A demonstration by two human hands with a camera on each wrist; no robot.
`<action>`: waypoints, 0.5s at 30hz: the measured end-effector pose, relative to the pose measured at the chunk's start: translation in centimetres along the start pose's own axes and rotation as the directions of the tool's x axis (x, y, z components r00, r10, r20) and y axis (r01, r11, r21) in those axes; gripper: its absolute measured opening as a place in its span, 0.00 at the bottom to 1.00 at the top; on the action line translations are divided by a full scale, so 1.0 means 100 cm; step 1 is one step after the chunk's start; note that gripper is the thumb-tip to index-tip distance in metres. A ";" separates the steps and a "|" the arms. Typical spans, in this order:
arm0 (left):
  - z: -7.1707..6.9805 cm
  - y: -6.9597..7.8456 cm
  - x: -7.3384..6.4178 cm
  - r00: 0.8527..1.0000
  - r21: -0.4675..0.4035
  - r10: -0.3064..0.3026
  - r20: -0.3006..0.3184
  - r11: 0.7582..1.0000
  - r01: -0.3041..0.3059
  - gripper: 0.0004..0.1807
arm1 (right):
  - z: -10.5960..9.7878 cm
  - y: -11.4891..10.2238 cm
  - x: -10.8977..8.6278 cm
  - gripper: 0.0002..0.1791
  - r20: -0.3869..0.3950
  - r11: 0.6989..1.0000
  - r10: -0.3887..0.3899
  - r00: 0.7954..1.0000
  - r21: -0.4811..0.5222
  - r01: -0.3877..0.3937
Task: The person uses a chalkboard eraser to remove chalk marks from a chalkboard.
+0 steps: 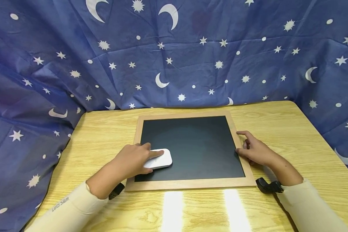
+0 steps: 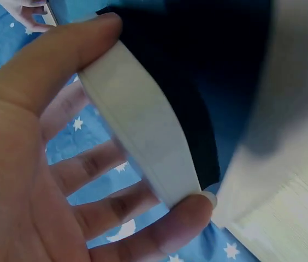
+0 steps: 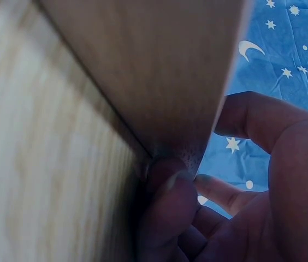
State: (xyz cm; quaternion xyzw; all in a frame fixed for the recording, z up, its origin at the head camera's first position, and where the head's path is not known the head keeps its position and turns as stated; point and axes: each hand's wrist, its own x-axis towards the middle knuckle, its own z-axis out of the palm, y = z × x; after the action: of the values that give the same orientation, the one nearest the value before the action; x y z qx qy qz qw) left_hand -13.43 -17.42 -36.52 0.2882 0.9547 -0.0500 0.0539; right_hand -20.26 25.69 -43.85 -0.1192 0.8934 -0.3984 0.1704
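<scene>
A small blackboard (image 1: 191, 148) with a light wooden frame (image 1: 185, 184) lies flat on the table. On its lower left part, a white board eraser (image 1: 162, 160) with a dark pad (image 2: 189, 120) underneath rests against the black surface. My left hand (image 1: 133, 160) grips this eraser from above, thumb on one side and little finger on the other, the other fingers over its back. At the board's right side, my right hand (image 1: 256, 151) holds the frame, with the thumb on top and the index finger at the outer edge. Curled fingers (image 3: 170, 210) press its side in the right wrist view.
The light wood-grain table (image 1: 110, 129) extends around the board, with bright light reflections near its front. A blue cloth (image 1: 188, 54) with white moons and stars hangs behind and along both sides. Black straps (image 1: 269, 186) sit at both wrists.
</scene>
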 end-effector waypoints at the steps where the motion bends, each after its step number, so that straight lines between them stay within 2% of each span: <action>1: 0.000 0.002 0.005 1.000 0.000 0.009 0.000 1.000 -0.009 0.36 | 0.000 0.000 0.000 0.43 -0.001 1.000 -0.004 1.000 0.002 0.004; 4: 0.000 0.009 0.021 0.999 -0.010 0.039 -0.010 0.999 -0.039 0.36 | 0.000 -0.001 -0.001 0.44 -0.001 1.000 -0.013 1.000 0.012 0.013; 15: -0.009 0.047 0.081 0.995 0.044 0.089 0.036 0.995 -0.091 0.37 | -0.001 0.003 -0.001 0.42 -0.005 1.000 -0.005 1.000 -0.005 0.004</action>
State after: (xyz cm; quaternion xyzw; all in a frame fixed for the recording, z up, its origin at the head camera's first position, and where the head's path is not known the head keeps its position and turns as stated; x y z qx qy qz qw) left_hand -17.55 -9.00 -36.98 0.3312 0.9383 -0.0741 0.0658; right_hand -20.22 25.98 -44.04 -0.1206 0.8946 -0.3966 0.1667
